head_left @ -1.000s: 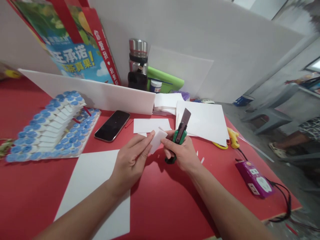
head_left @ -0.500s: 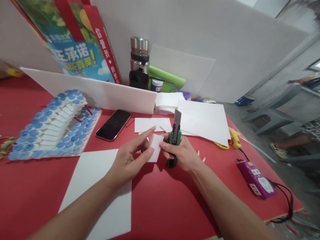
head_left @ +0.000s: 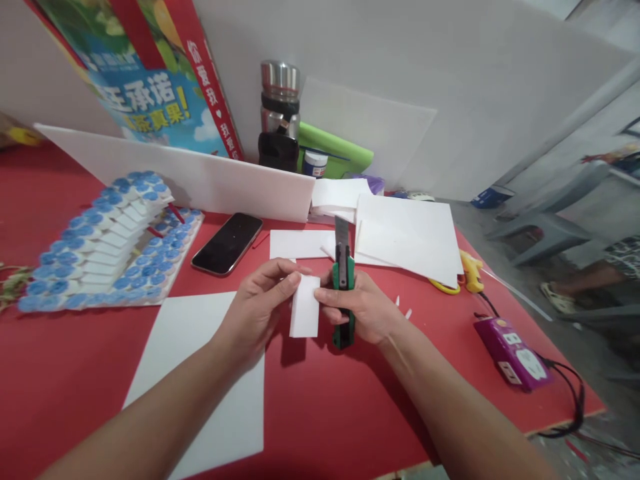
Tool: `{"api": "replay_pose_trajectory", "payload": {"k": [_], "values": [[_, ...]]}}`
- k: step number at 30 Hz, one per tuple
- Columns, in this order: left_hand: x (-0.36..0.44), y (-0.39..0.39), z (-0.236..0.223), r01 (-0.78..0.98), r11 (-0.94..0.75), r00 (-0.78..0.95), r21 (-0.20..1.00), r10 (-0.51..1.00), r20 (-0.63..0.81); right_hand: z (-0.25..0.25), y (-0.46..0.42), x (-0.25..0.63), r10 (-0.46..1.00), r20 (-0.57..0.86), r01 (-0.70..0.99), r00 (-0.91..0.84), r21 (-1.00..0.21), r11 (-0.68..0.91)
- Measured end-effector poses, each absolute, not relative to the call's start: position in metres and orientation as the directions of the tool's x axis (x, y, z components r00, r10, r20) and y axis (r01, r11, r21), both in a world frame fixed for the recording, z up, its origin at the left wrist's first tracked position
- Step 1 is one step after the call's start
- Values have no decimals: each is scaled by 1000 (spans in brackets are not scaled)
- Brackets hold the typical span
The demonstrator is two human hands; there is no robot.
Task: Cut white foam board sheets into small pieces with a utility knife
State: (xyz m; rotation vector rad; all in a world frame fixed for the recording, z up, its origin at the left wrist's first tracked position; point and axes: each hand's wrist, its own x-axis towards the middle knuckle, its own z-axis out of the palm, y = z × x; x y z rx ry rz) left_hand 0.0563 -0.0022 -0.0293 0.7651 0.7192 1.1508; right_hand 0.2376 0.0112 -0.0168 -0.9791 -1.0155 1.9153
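Above the red table, a small white rectangular piece of board (head_left: 305,308) is pinched between both hands. My left hand (head_left: 265,300) grips its upper left edge with thumb and fingers. With thumb and fingertips, my right hand (head_left: 363,303) presses the piece's right edge while also wrapped round a green and black utility knife (head_left: 343,275). The knife's blade stands out, pointing up and away from me. Under my left forearm lies a large white sheet (head_left: 220,407). A white strip (head_left: 300,244) rests just beyond the hands.
Left stands a stepped model with blue rosettes (head_left: 115,240), beside a phone (head_left: 227,244). A stack of white sheets (head_left: 407,233) lies at right, near a yellow glue gun (head_left: 471,271) and a purple box (head_left: 513,353) with cables. A long white board (head_left: 200,177) stands behind.
The white piece has turned more upright, showing its longer face. My left fingers have closed on its upper edge. The knife has shifted slightly left and down with my right hand.
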Motion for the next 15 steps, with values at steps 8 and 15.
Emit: {"api": "replay_pose_trajectory", "payload": {"k": [8,15], "values": [[62,0,-28,-590,300,255,750,950,-179,-18,12,237,854,-312,-258,-418,-860,-440],[52,-1,-35,-326,231,186,917,966,-177,-10,14,246,913,-289,-144,-289,-929,-340]]}}
